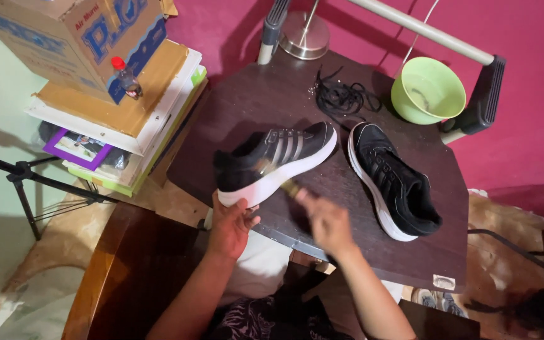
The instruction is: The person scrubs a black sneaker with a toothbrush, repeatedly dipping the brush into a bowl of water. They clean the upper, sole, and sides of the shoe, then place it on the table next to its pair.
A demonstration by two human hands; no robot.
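My left hand (231, 225) grips the heel of a black sneaker (272, 160) with grey stripes and a white sole, tilted on its side above the dark wooden table (253, 94). My right hand (323, 217), blurred by motion, holds a small brush (284, 182) against the shoe's white sole. A second black sneaker (393, 179) lies on the table to the right, without laces. A bundle of black laces (341, 97) rests at the back of the table.
A light green bowl (428, 89) sits at the table's back right by a padded metal bar (483, 94). A lamp base (305, 34) stands behind. Left, a cardboard box (77, 38) and small bottle (124, 77) top a stack of books. A tripod (26, 179) stands far left.
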